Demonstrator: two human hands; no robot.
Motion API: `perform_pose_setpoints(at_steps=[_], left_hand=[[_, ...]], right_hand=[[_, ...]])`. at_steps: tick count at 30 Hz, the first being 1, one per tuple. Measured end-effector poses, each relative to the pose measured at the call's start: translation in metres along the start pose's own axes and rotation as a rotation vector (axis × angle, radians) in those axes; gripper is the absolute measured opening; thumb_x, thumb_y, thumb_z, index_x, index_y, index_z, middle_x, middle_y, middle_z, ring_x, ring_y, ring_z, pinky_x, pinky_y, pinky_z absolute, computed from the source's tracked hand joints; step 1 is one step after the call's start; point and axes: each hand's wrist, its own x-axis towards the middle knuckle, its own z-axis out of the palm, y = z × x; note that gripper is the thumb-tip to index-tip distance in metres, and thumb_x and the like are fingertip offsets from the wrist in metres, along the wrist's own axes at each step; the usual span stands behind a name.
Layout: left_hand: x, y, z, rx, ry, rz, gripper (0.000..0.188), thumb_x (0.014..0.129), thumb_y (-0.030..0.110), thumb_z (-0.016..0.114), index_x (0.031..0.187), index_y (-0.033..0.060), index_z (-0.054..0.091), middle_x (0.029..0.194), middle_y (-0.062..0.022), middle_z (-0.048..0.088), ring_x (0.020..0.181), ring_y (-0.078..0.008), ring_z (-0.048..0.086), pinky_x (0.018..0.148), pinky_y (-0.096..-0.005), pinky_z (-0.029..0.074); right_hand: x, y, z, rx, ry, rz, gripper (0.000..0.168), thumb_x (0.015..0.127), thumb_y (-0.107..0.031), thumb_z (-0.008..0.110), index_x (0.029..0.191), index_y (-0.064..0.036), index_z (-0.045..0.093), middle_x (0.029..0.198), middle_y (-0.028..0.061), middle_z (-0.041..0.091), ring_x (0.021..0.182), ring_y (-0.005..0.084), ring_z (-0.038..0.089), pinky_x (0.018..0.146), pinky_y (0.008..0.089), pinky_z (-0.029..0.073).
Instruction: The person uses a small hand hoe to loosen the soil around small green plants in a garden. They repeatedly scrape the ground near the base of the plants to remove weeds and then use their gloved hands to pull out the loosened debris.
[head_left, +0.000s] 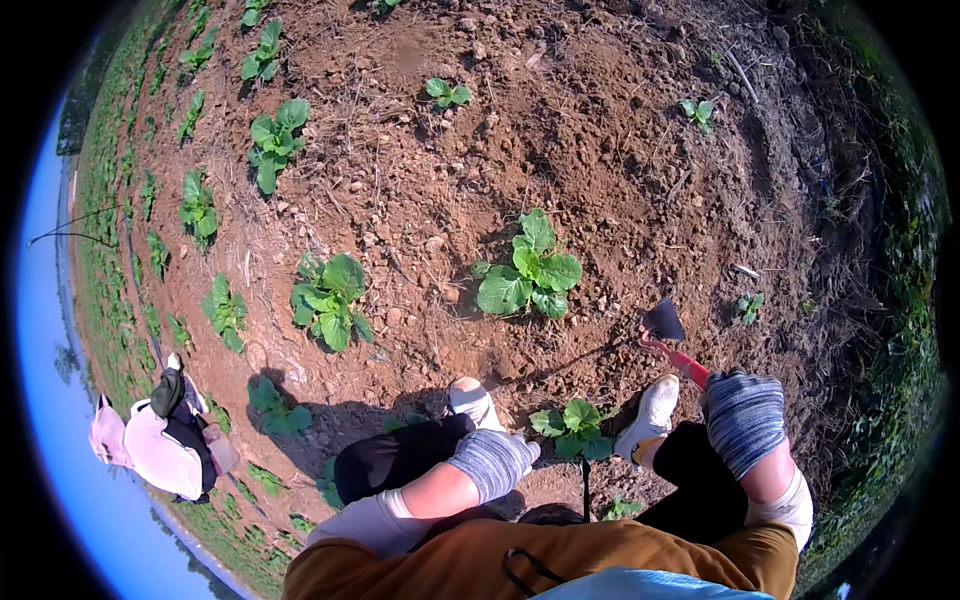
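My right hand (745, 416), in a grey-blue knitted glove, is closed around the red handle of a small hand hoe (686, 366). The hoe's dark metal blade (664, 321) is at the soil, right of a large leafy green plant (529, 271). My left hand (495, 463), in a matching glove, rests near my left knee; its fingers look curled, and whether anything is inside cannot be told. Between my white shoes grows another leafy plant (576, 429).
Rows of leafy plants (330, 301) run across the reddish, clumpy soil to the left. A tiny seedling (748, 307) grows right of the hoe. Green weeds (911, 300) line the right edge. Another person (154, 442) in pink is bent over at the far left.
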Motion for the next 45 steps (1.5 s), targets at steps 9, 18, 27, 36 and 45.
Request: perform_pose_setpoints(at_steps=[9,18,27,36,45], left_hand=[[-0.015,0.044,0.011,-0.268,0.147,0.138,0.013,0.073,0.012,0.055,0.08,0.0044,0.062,0.073,-0.0146,0.064,0.066,-0.0309,0.063,0.055,-0.0419,0.05],[-0.032,0.048,0.109,-0.996,0.694,-0.114,0.024,0.086,0.028,0.056,0.095,0.0056,0.057,0.078,-0.0123,0.061,0.07,-0.0307,0.059,0.067,-0.0399,0.046],[-0.253,0.104,0.104,-1.972,0.716,-0.372,0.013,0.089,0.022,0.054,0.093,0.0094,0.053,0.064,-0.0005,0.052,0.04,-0.0102,0.046,0.039,-0.0237,0.042],[-0.386,0.178,0.304,-1.918,0.961,-1.055,0.035,0.088,0.03,0.055,0.116,0.0097,0.048,0.092,-0.0072,0.06,0.063,-0.0185,0.056,0.047,-0.0347,0.045],[-0.3,0.517,0.391,-2.334,1.072,-1.084,0.021,0.088,0.028,0.055,0.088,0.0073,0.057,0.067,-0.0034,0.056,0.052,-0.0149,0.048,0.047,-0.0314,0.044]], right_hand=[[0.049,-0.036,-0.025,-0.079,-0.127,0.049,0.016,0.079,-0.017,0.052,0.083,-0.009,0.065,0.072,0.0146,0.064,0.069,0.0303,0.064,0.059,0.0401,0.049],[-0.002,-0.021,0.036,-0.169,-0.656,0.175,0.056,0.077,-0.02,0.053,0.129,-0.012,0.036,0.104,0.019,0.061,0.096,0.0318,0.06,0.078,0.0417,0.049],[-0.209,0.053,0.042,0.713,-0.396,0.658,0.018,0.082,-0.026,0.057,0.09,-0.01,0.056,0.061,0.0071,0.056,0.052,0.021,0.056,0.046,0.0375,0.043],[-0.25,0.021,-0.09,0.784,-0.505,0.471,0.015,0.083,-0.026,0.056,0.093,-0.015,0.056,0.053,-0.0007,0.048,0.038,0.0116,0.043,0.034,0.0283,0.034],[-0.191,0.121,-0.068,0.588,-0.458,0.082,0.013,0.085,-0.027,0.058,0.087,-0.015,0.058,0.053,-0.0028,0.048,0.039,0.0096,0.041,0.036,0.0259,0.032]])
